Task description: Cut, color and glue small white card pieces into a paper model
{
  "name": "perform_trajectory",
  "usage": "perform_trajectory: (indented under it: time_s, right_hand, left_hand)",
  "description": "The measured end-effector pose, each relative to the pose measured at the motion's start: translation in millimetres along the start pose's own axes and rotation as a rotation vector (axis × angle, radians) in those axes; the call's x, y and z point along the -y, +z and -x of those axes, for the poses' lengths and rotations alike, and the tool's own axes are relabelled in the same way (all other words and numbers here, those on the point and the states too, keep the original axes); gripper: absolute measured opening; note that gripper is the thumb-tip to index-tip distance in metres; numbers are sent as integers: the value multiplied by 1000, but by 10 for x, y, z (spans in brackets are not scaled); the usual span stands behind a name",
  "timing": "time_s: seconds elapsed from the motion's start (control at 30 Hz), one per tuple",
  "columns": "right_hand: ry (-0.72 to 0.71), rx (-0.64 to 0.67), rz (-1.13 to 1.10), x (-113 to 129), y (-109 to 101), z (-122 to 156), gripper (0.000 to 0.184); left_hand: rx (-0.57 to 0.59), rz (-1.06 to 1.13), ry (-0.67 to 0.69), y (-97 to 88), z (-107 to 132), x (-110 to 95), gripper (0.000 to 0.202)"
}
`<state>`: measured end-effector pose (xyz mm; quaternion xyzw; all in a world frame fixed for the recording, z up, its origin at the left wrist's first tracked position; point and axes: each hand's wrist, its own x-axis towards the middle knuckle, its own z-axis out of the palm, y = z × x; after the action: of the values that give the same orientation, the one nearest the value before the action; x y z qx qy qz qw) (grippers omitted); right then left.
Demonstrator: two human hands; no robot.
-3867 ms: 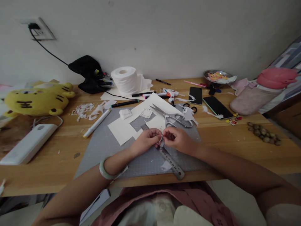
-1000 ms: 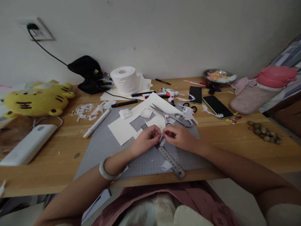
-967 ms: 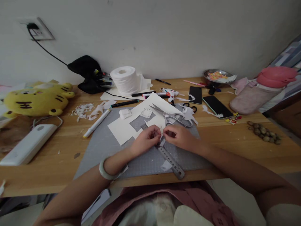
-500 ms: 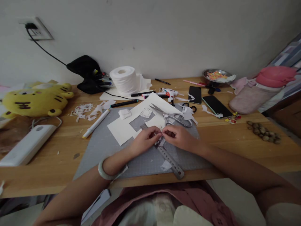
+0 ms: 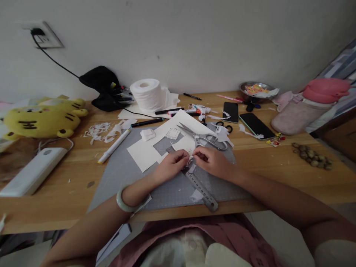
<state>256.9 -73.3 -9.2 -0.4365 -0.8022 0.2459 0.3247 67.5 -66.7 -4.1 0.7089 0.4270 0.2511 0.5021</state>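
Note:
My left hand (image 5: 174,163) is closed in a pinch above the middle of the cutting mat (image 5: 122,159). Facing it, my right hand (image 5: 210,161) is also pinched, its curled fingers a small gap away. A tiny white bit (image 5: 190,158) shows between the fingertips; which hand grips it, I cannot make out. Under the hands lies a steel ruler (image 5: 201,191), partly hidden by my left fingers. White cut paper (image 5: 141,155) with an opening lies just beyond, bearing a small dotted white piece (image 5: 172,133). Grey scissors (image 5: 198,137) rest open-bladed on the paper.
A folded white wad (image 5: 147,134), a marker (image 5: 114,146) and paper shreds (image 5: 97,130) lie to the left. Behind stand a tissue roll (image 5: 146,96) and a glue gun (image 5: 202,111). Phones (image 5: 257,125), a pink-lidded bottle (image 5: 303,107) and a plush toy (image 5: 44,118) flank the mat.
My fingertips have drawn slightly apart, with the right hand shifting a little to the right. The tiny white bit now shows more clearly between them.

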Motion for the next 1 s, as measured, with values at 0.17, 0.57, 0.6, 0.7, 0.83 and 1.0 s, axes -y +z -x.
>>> perform_trajectory:
  time_s: [0.17,0.57,0.6,0.7,0.83,1.0]
  right_hand:
    - [-29,-4,-24,-1,4,16,21]
    - [-156,54,-1,-32,33,13,8]
    - [-159,57,0,-36,33,9,8]
    - [-145,53,-10,-54,38,-8,8]
    - [-120,46,-33,-67,47,-27,8]
    - [-105,52,-45,-62,36,-27,6]
  left_hand:
    - [0,-16,4,-5,2,-7,23]
    - [68,-66,35,-4,12,-16,20]
    - [64,-75,31,-3,11,-14,20]
    - [38,-92,21,1,4,4,19]
    - [20,-93,34,-3,-14,36,19]
    - [38,-104,9,-13,-14,26,19]
